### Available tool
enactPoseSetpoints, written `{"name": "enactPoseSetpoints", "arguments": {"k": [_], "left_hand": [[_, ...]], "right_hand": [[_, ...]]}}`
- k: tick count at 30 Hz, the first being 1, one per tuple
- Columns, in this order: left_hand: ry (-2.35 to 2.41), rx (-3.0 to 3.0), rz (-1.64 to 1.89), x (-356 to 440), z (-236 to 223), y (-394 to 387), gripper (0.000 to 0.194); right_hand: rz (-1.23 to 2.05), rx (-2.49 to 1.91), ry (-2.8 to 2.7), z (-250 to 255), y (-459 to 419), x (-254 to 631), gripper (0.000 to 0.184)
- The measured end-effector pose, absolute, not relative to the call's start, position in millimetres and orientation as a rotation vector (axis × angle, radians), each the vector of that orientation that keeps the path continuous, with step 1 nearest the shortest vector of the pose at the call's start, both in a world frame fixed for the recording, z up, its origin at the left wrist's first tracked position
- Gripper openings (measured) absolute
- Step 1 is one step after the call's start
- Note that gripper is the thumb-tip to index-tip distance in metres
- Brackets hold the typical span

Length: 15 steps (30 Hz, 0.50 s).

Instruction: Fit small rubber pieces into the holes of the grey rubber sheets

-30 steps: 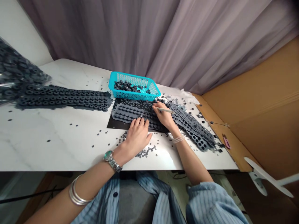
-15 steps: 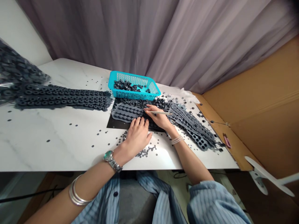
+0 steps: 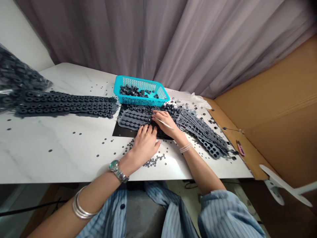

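Note:
A dark grey rubber sheet with rows of raised round parts (image 3: 131, 119) lies on a black mat (image 3: 119, 132). My left hand (image 3: 146, 142) rests on the sheet's near edge, palm down, with its fingers stretched forward and thumb apart. In my right hand (image 3: 165, 124) is a thin pale pen-like tool (image 3: 164, 123), held between thumb and fingers. Its tip is hidden near the sheet's right part. Small dark discs (image 3: 153, 161) are scattered around the mat and below my left hand.
Behind the mat stands a turquoise basket (image 3: 142, 101) with dark rubber pieces. Moulded sheets (image 3: 66, 104) lie left, beside a clear bag of parts (image 3: 19, 72). Punched sheets (image 3: 200, 132) are heaped right. A pink cutter (image 3: 240, 148) lies on cardboard by the right edge.
The pen-like tool in my right hand has turned, its rear end now pointing lower toward my wrist. My right hand has shifted very slightly. The left hand stays in place on the sheet.

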<state>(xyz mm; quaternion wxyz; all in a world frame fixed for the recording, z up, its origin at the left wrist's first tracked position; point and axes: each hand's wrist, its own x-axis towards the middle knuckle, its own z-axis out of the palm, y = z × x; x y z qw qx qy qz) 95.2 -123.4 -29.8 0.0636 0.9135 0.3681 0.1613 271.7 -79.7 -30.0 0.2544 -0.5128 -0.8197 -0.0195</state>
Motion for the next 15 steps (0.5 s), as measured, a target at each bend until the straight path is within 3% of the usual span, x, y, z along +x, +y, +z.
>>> {"name": "enactPoseSetpoints", "arguments": {"k": [8, 15], "left_hand": [[1.108, 2.756, 0.486, 94, -27, -123, 0.057], [1.111, 2.741, 0.489, 94, -28, -122, 0.058]], "right_hand": [[-0.17, -1.5, -2.062, -25, -73, 300, 0.027], [0.133, -1.604, -1.831, -24, -84, 294, 0.027]]}}
